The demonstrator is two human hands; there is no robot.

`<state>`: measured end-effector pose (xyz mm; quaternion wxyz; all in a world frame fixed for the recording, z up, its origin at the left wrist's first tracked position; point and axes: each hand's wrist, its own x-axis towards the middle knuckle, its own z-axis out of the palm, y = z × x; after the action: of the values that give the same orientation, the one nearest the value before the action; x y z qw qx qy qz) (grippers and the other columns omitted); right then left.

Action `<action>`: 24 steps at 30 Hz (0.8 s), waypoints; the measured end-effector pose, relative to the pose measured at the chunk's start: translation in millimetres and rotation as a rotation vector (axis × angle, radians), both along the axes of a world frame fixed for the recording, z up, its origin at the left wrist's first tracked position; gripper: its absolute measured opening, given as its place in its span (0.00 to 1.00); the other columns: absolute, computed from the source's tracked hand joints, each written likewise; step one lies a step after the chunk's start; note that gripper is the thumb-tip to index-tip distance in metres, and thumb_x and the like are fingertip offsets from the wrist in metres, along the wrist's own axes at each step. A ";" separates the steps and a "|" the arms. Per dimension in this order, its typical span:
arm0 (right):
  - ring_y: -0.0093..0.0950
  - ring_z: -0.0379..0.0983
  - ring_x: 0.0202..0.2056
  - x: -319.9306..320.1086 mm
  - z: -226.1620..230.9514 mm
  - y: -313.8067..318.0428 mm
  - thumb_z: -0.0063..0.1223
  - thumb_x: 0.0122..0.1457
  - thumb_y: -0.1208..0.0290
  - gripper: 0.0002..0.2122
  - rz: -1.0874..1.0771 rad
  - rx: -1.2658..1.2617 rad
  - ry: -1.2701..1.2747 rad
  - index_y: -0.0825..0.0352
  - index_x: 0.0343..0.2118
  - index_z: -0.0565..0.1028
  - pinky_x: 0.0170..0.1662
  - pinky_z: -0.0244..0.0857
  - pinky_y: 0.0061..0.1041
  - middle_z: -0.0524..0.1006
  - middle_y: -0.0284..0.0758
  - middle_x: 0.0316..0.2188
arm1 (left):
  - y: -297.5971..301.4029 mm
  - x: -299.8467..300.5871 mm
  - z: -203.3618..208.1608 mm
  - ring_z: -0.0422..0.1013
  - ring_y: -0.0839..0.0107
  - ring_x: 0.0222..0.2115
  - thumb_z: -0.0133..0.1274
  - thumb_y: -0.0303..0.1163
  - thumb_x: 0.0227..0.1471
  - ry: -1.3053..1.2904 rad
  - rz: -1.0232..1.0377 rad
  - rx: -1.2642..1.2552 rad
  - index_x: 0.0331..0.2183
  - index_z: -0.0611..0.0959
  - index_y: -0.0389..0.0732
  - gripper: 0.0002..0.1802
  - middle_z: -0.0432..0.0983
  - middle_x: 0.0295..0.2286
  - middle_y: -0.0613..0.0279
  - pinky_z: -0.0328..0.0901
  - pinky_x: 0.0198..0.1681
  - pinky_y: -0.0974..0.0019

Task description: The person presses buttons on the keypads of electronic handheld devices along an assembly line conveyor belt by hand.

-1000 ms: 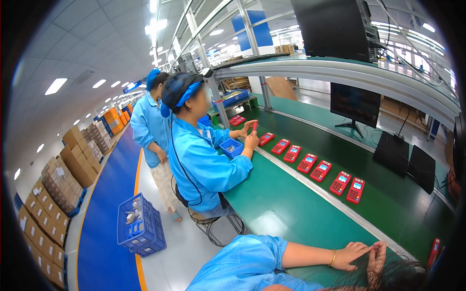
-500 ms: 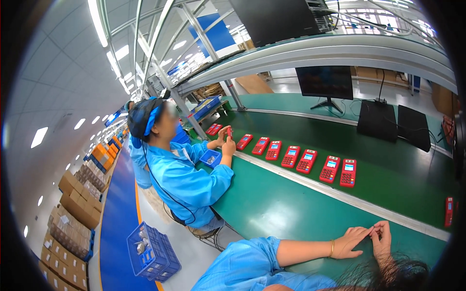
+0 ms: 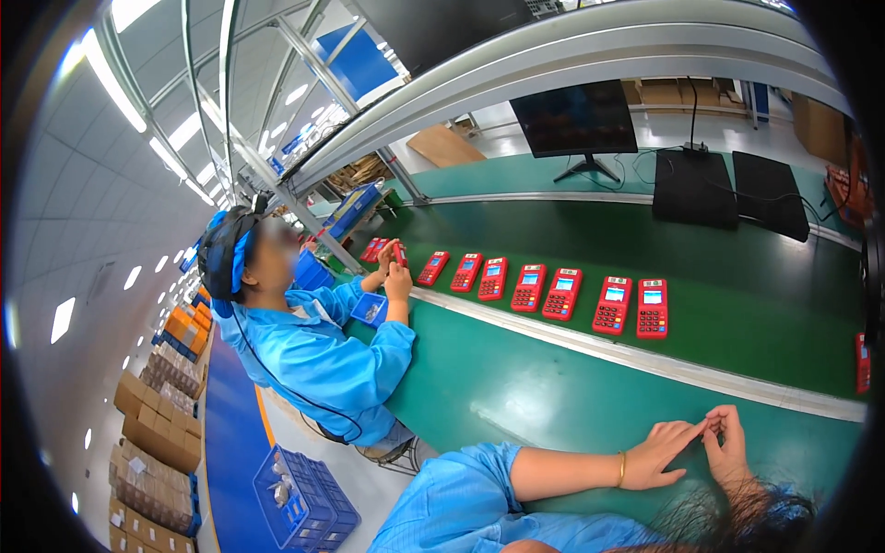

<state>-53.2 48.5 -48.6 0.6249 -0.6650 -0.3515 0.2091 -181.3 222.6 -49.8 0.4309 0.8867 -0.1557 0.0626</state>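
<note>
My left hand (image 3: 659,453) lies low over the green bench top (image 3: 516,396), a thin gold-coloured band at its wrist. Its fingers stretch out to the right and the thumb stands apart. Beside it my right hand (image 3: 726,444) is raised with bent fingers, its thumb and fingertips closed together against the left fingertips. Whether something small sits between them cannot be made out. Beyond my hands, several red handheld keypad terminals (image 3: 653,309) with lit screens form a row on the dark green strip (image 3: 737,313). Another red terminal (image 3: 863,362) shows at the far right.
On my left a seated co-worker (image 3: 313,341) in blue holds a red terminal (image 3: 397,253), beside a small blue tray (image 3: 370,310). A metal rail (image 3: 645,358) edges the strip. Behind stand a monitor (image 3: 573,120) and black mats (image 3: 696,189). Blue crates (image 3: 304,498) stand on the floor.
The whole view has shifted, so the bench, terminals and co-worker appear further up or left. My hands stay together at the fingertips, with little change in their pose.
</note>
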 end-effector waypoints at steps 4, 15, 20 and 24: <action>0.21 0.72 0.34 -6.5 4.8 -0.4 0.49 0.61 0.83 0.11 -0.007 -0.045 -0.048 0.67 0.46 0.67 0.39 0.67 0.21 0.74 0.32 0.33 | -1.2 -1.6 -4.6 0.56 0.45 0.61 0.58 0.33 0.53 0.017 -0.013 -0.011 0.70 0.47 0.38 0.52 0.59 0.59 0.43 0.48 0.65 0.46; 0.21 0.76 0.35 -14.7 13.6 13.1 0.51 0.65 0.80 0.11 0.025 -0.091 -0.131 0.67 0.49 0.68 0.39 0.70 0.22 0.77 0.32 0.34 | 19.7 -11.5 2.8 0.58 0.47 0.60 0.59 0.38 0.54 -0.040 0.005 0.080 0.69 0.52 0.37 0.50 0.61 0.59 0.44 0.50 0.64 0.49; 0.28 0.76 0.35 -0.3 19.0 24.4 0.52 0.62 0.79 0.13 0.052 -0.130 -0.324 0.67 0.49 0.69 0.40 0.71 0.27 0.77 0.34 0.34 | 55.7 -6.3 21.1 0.58 0.48 0.60 0.61 0.38 0.51 -0.131 0.153 0.187 0.66 0.63 0.40 0.44 0.62 0.58 0.46 0.54 0.61 0.47; 0.39 0.74 0.43 39.7 23.3 56.2 0.54 0.58 0.75 0.17 0.100 -0.273 -0.695 0.65 0.51 0.72 0.47 0.69 0.37 0.75 0.40 0.41 | 133.8 12.0 34.4 0.57 0.43 0.60 0.63 0.40 0.48 -0.229 0.610 0.764 0.59 0.73 0.45 0.37 0.63 0.58 0.45 0.53 0.60 0.41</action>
<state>-13.5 104.7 -25.3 0.3629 -0.7556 -0.5435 0.0458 -169.3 356.4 -15.4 0.0177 0.9737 0.0527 0.2210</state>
